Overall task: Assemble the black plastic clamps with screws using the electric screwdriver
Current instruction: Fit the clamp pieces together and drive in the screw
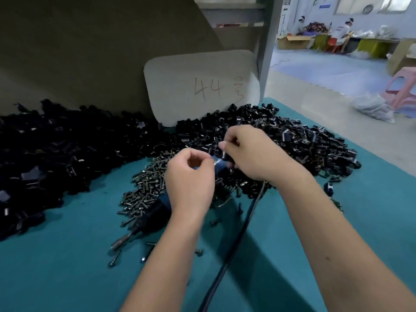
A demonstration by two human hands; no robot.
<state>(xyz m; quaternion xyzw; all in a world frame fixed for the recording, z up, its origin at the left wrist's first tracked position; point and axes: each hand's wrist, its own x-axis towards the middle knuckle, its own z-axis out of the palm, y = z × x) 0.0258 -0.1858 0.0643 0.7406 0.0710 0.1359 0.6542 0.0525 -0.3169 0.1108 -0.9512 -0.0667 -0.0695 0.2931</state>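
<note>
Fingers (203,159) on my left hand (191,176) are curled, thumb and forefinger pinched on something small and shiny, too blurred to name. My right hand (252,152) has fingers bent around a black clamp (221,153) just beside the left fingertips; both hands meet over the near edge of the screw pile (146,188).

Writing: the grey card (200,86) behind the screw pile, leaning on the brown board (90,41), has "44" in red marker, with a scribble to its right I can't read. No brand visible on anything.

The screwdriver (144,217) lies on the teal mat (67,266), partly on the near side of the screw pile, its metal bit pointing near-left; my left wrist covers its back end. Its black cable (234,239) runs from under my right hand toward the near edge, right of the screw pile. Loose screws (144,253) are scattered nearer than the pile, just beside the bit.

Left clamp heap (56,154) spreads far left of the screw pile. Right clamp heap (281,143) sits behind and right of it, touching it; my right hand blocks part of that heap. A few stray clamps (329,188) lie right of my right forearm.

Far right beyond the screw pile: a pink stool (400,88), a white bag (373,106) on the floor, and people (342,30) seated at a distant bench, blurred.
</note>
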